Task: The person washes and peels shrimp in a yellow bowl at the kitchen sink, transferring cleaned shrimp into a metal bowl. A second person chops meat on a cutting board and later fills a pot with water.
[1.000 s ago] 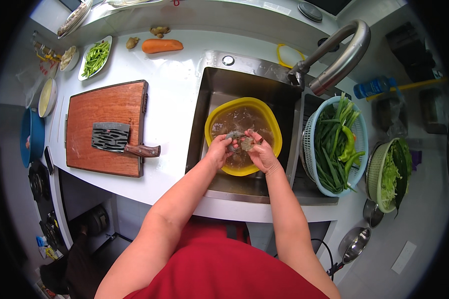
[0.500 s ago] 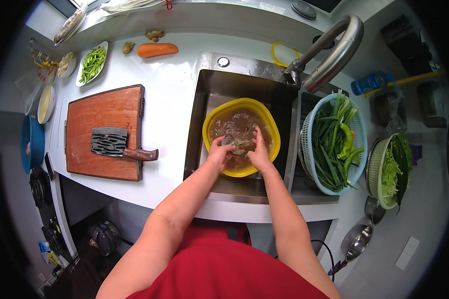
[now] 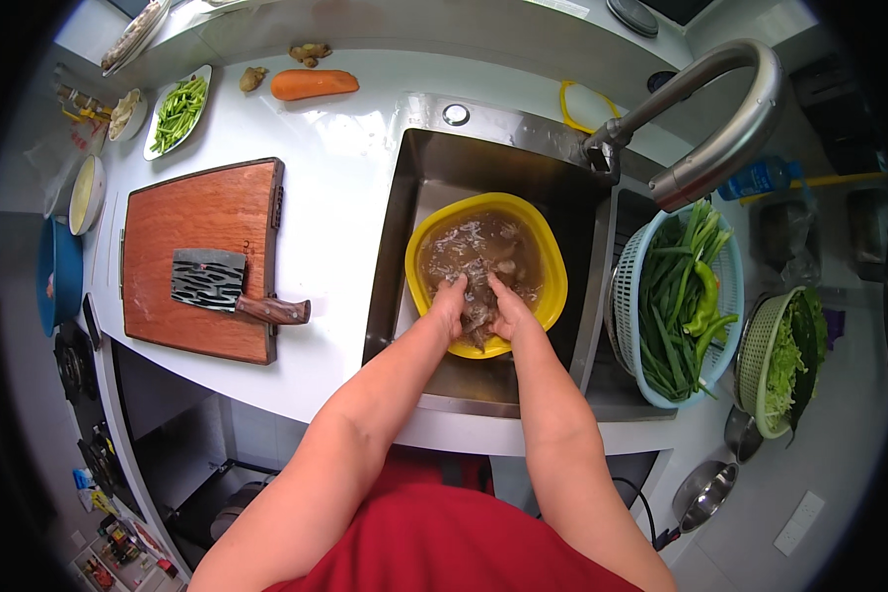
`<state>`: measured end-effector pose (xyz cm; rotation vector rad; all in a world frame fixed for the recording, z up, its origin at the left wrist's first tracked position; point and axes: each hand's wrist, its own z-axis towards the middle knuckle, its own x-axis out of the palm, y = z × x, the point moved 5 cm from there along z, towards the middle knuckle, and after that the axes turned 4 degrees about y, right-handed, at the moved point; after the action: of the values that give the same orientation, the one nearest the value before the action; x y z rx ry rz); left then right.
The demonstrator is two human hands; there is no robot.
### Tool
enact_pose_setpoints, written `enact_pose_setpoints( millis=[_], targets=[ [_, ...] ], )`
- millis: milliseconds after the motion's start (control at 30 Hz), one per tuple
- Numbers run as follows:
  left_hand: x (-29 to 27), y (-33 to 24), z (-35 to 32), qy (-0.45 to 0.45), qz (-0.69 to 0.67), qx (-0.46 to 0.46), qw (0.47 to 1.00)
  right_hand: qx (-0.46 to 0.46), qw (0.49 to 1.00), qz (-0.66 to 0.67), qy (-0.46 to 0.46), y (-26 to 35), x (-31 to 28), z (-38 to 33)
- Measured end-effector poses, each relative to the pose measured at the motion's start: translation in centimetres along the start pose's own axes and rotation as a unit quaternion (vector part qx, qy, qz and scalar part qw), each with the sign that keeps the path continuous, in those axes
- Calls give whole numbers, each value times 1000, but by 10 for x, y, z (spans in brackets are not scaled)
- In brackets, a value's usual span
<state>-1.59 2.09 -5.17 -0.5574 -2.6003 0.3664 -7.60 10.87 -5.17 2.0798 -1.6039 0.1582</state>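
Note:
A yellow basin (image 3: 555,259) of murky brown water stands in the steel sink (image 3: 444,388). Both of my hands dip into its near half, fingertips partly under the surface. Between them sits a clump of wet grey-brown food pieces (image 3: 479,308), too blurred by water to name. My left hand (image 3: 446,306) presses the clump from the left, with its fingers curled in. From the other side my right hand (image 3: 510,311) cups it, thumb toward the middle. More pale pieces show in the water beyond the fingers.
A curved faucet (image 3: 730,118) rises at the sink's right rear. Right of the basin are a light-blue basket (image 3: 651,380) of green vegetables and a green colander (image 3: 760,390) of lettuce. Leftward, a cleaver (image 3: 207,279) lies on a wooden board (image 3: 202,212); a carrot (image 3: 314,85) lies behind.
My hands have lowered into the water and drawn closer together around the clump, which was held up between spread fingers before. The view has shifted slightly.

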Motion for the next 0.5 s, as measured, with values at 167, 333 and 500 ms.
enact_pose_setpoints(
  millis=[167, 333, 500],
  targets=[
    [-18, 6, 27, 30, 50, 12, 998, 35, 991, 76, 109, -5, -13, 8],
    [-14, -12, 4, 5, 96, -3, 995, -42, 993, -20, 109, 4, -10, -11],
    [-13, -24, -12, -15, 116, 3, 993, -44, 985, -119, 115, 12, 0, -25]
  ],
)
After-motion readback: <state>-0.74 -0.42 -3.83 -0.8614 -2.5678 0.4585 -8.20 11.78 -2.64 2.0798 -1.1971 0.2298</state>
